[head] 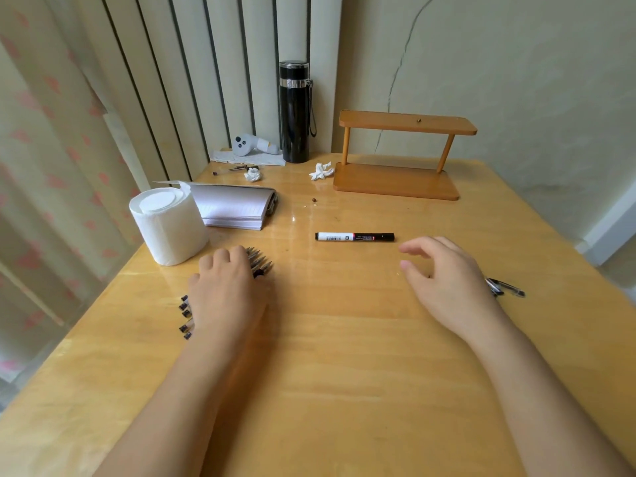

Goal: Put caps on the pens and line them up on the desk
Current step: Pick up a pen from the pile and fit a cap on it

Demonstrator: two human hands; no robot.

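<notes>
My left hand [225, 287] lies flat over the row of uncapped clear pens [258, 263] near the bench's [344, 373] left edge, my right hand [444, 280] hovers spread and empty; these light, slippery, roll-prone barrels look best pinched mid-shaft.

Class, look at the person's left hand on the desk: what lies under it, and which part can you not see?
Under the left hand lies a row of pens: pointed tips stick out past the fingers, dark ends show by the wrist. Their middles are covered, so the count is unclear.
</notes>
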